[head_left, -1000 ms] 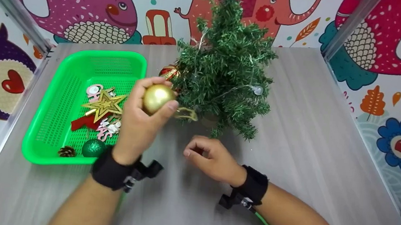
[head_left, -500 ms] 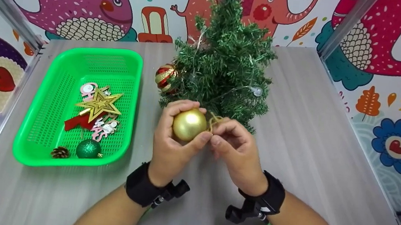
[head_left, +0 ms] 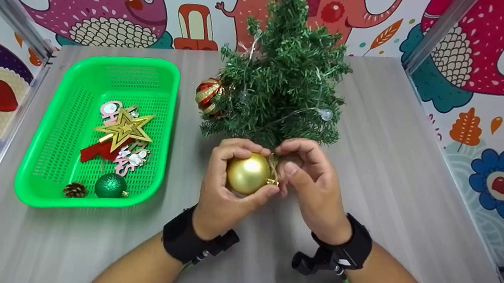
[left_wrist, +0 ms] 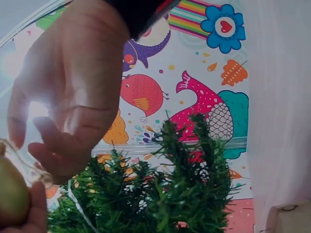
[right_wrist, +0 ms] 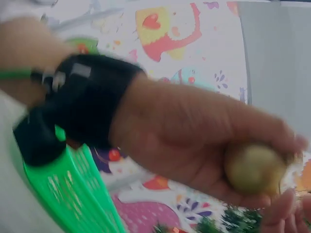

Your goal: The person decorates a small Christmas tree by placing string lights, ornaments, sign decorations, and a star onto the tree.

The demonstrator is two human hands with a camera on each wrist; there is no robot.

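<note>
A shiny gold Christmas bauble [head_left: 249,173] is gripped by my left hand [head_left: 223,199], fingers round its far side and thumb near its metal cap. Its thin gold cord [head_left: 273,163] rises from the cap toward the curled fingers of my right hand [head_left: 314,189], which handle it; the exact pinch point is partly hidden. In the left wrist view the cord [left_wrist: 22,160] runs to the right fingertips. The bauble [right_wrist: 255,167] is blurred in the right wrist view. Just beyond both hands stands a small green Christmas tree [head_left: 285,80].
A red and gold striped bauble [head_left: 209,96] hangs at the tree's left side. A clear light bulb [head_left: 325,115] is on its right. The green basket [head_left: 165,151] at left holds a gold star [head_left: 124,130], a green bauble [head_left: 110,185] and a pinecone [head_left: 75,190].
My left hand has carried the gold bauble from beside the basket rightward to the front of the tree. My right hand has come up to meet it at the cord.
</note>
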